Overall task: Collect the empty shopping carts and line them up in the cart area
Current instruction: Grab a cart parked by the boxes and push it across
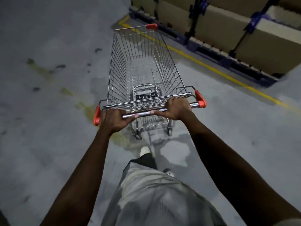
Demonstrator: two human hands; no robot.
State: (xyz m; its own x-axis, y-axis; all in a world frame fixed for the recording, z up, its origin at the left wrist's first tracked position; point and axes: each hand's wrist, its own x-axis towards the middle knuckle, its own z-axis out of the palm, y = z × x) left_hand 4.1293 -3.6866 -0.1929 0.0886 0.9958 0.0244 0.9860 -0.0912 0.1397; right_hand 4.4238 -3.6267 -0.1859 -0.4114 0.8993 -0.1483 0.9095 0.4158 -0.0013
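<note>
An empty wire shopping cart (143,62) with orange corner caps stands on the grey floor straight ahead of me. Its chrome handle bar (145,113) runs across the near end. My left hand (114,119) grips the bar near the left orange cap, fingers curled over it. My right hand (177,107) grips the bar toward the right end, thumb lying along the bar. Nothing lies in the basket. The cart's rear wheels (169,131) show below the handle.
A yellow floor line (211,67) runs diagonally to the cart's right. Beyond it, cardboard boxes (228,28) sit on dark blue pallets (224,59) along the upper right. Stained concrete floor (48,79) spreads to the left. My legs and shoes (145,150) are behind the cart.
</note>
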